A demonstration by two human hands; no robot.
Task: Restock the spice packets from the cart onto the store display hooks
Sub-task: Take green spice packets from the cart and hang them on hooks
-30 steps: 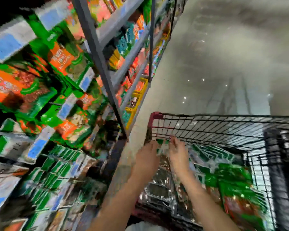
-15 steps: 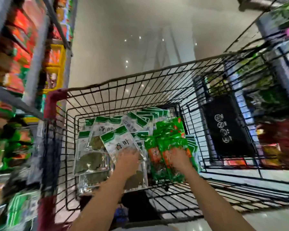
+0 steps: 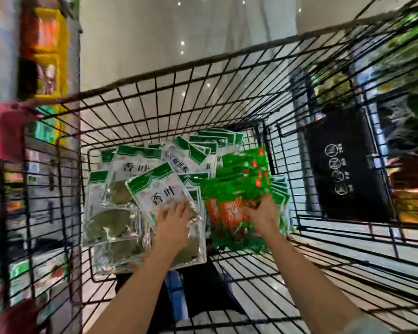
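The left hand (image 3: 173, 220) is lying flat, fingers straight, on a clear green-topped packet (image 3: 158, 189) labelled 香叶, while the right hand (image 3: 263, 214) is gripping green-and-orange packets (image 3: 229, 198).

Open-topped cart (image 3: 140, 79), wire walls around

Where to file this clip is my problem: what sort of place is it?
Probably a supermarket aisle: a wire shopping cart loaded with spice packets, blurred shelves of packaged goods on the left, and a glossy floor beyond.
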